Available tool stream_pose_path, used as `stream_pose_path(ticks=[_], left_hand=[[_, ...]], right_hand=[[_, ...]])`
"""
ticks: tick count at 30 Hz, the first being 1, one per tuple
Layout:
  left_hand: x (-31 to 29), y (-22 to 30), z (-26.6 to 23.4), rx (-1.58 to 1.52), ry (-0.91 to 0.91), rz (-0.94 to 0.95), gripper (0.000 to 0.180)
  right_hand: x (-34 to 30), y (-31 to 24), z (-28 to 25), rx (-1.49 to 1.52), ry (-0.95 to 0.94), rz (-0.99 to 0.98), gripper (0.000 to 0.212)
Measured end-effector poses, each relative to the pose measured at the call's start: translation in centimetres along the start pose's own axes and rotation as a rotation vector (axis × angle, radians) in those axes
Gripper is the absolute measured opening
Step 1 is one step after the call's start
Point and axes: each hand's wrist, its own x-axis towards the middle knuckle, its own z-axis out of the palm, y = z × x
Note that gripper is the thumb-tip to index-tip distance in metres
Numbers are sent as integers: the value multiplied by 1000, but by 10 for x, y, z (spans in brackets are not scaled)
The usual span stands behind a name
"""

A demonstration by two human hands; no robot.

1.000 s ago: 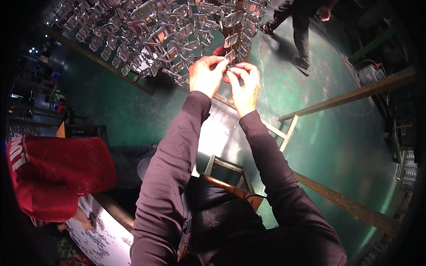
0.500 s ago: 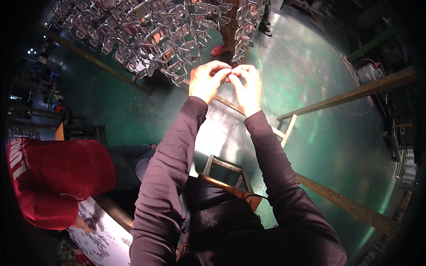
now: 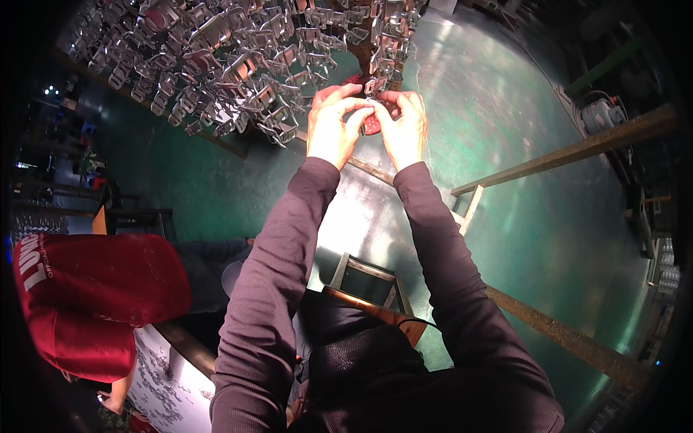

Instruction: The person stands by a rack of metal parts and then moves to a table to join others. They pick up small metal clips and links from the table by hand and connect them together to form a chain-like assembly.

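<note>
My left hand [image 3: 332, 128] and my right hand [image 3: 404, 128] are raised together, thumbs and fingertips pinched close to each other. They meet at the lower end of a hanging strand of silver metal buckle-like pieces [image 3: 385, 43]. Its lowest piece hangs between my fingers, at the fingertips. Whatever small thing sits in the pinch is mostly covered by my fingers. To the left hangs a dense bunch of similar metal pieces [image 3: 245, 68], close to my left hand but apart from it.
A person in a red shirt [image 3: 108, 278] bends at left beside a white tabletop [image 3: 148, 346] strewn with small dark parts. A red shoe [image 3: 372, 126] shows beyond my hands. Metal beams [image 3: 570, 150] cross at right over the green floor; a stool frame [image 3: 368, 267] stands below my arms.
My hands have risen slightly and opened a little wider around the strand's end, which now reaches my fingertips. The person in red has moved a hand off the white tabletop.
</note>
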Motion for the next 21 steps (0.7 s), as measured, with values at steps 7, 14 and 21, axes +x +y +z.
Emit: stream_pose_path(ticks=[7, 14, 21], left_hand=[[10, -3, -1, 26, -5, 24, 14], [9, -3, 2, -33, 25, -15, 15], [9, 4, 5, -154, -15, -109, 15]], right_hand=[[-3, 4, 10, 40, -17, 0, 12], [-6, 0, 0, 190, -9, 22, 9], [-12, 7, 0, 389, 20, 176, 10]])
